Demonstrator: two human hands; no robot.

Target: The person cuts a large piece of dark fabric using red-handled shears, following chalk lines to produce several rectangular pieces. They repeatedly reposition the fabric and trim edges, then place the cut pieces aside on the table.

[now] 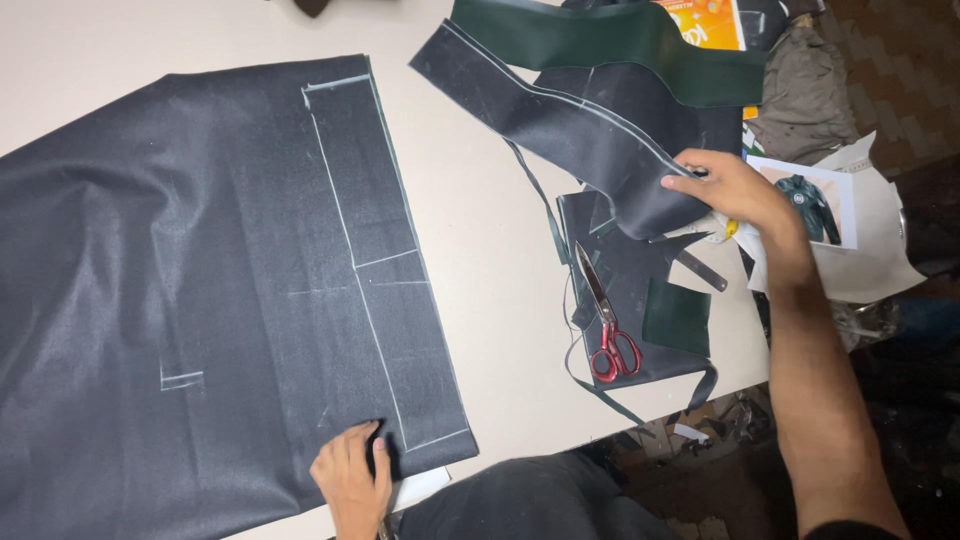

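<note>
i'm watching left hand lying flat, fingers spread, pressing lower edge of large dark chalk-marked cloth at left of frame. right hand pinching cut dark strip at upper right. risk, i'm judging: strip dragging scraps onto red-handled scissors, nudging them off table; cloth shifting if palm lifts. counting: 1 scissors, 1 large cloth, 2 green pieces, 1 photo.

An orange printed sheet lies at one o'clock, and a white photo print of a green jacket lies at three o'clock.
</note>
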